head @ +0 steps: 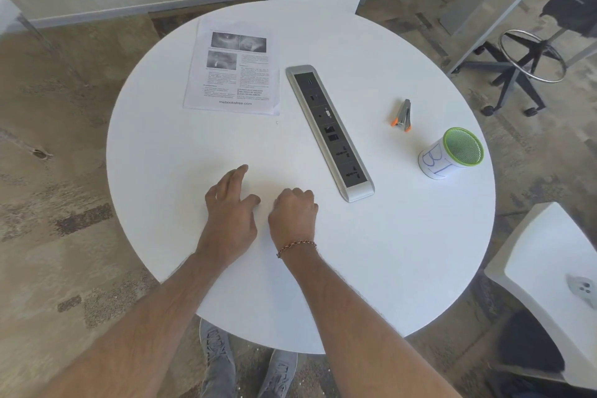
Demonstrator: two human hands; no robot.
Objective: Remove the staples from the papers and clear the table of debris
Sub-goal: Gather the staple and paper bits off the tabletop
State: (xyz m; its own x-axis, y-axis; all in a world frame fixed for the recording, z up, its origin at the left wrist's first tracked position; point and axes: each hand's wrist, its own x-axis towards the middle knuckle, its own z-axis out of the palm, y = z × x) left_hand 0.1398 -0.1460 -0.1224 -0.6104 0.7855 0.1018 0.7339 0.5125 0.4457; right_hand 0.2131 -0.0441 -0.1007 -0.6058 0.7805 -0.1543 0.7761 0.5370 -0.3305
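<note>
I note left hand (231, 203) flat, fingers spread on table (387, 252); right hand (292, 208) curled, contents indiscernible; papers (232, 71) far side.

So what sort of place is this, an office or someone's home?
Most likely an office or meeting space. The round white table has a built-in power and data socket strip, a wheeled drafting stool stands beside it, and printed papers lie near a staple remover.
</note>
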